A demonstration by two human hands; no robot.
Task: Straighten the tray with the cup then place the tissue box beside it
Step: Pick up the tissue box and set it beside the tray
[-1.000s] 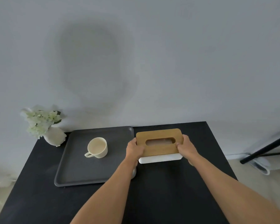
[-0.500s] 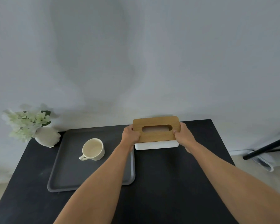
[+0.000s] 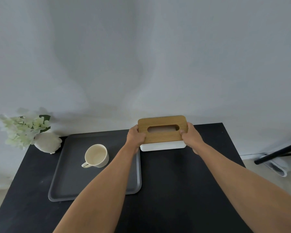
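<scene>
The white tissue box (image 3: 162, 132) with a wooden slotted lid sits at the back of the black table (image 3: 183, 182), close to the wall. My left hand (image 3: 134, 136) grips its left end and my right hand (image 3: 191, 137) grips its right end. Directly left of the box lies the dark grey tray (image 3: 69, 179), its edges running parallel to the table's. A cream cup (image 3: 96, 156) stands upright in the tray's middle, handle toward the front left. My left forearm crosses over the tray's right side.
A white vase with pale flowers (image 3: 40, 138) stands at the table's back left corner, just left of the tray. A black pole (image 3: 279, 152) and a white object on the floor lie beyond the table's right edge. The wall rises right behind the table.
Both hands have carried the tissue box away from me toward the back edge of the table, beside the tray's far right corner. Tray and cup have stayed put.
</scene>
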